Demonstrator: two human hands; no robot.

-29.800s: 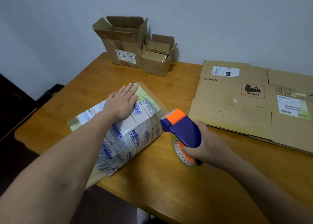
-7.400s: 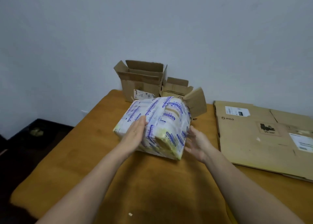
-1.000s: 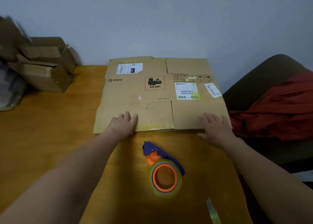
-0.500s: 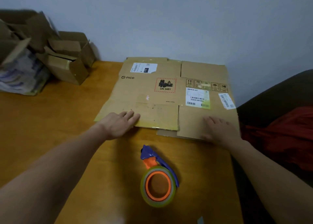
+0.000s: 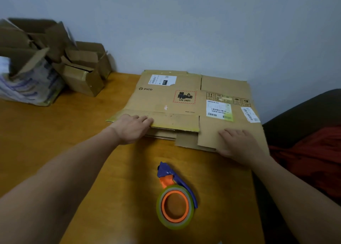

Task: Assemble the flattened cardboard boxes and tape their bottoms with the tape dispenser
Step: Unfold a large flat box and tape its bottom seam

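A large flattened cardboard box [image 5: 184,98] with a PICO mark and shipping labels lies on the wooden table [image 5: 55,133] against the wall. My left hand [image 5: 132,128] holds the near edge of its left flap, fingers on top and thumb hidden; the flap sits slightly raised, with lower layers showing beneath it. My right hand [image 5: 238,144] lies flat on the right flap, fingers straight. The tape dispenser [image 5: 174,197], blue and orange with a roll of clear tape, lies on the table between my forearms, touched by neither hand.
Several assembled small boxes [image 5: 83,70] and a box covered in printed tape [image 5: 27,85] stand at the back left by the wall. A dark chair with red cloth [image 5: 310,151] is beyond the table's right edge.
My view has swung a little to the right. The box's top layer has shifted away from me, uncovering more of the lower flaps at the near edge. Both hands remain on the flaps.
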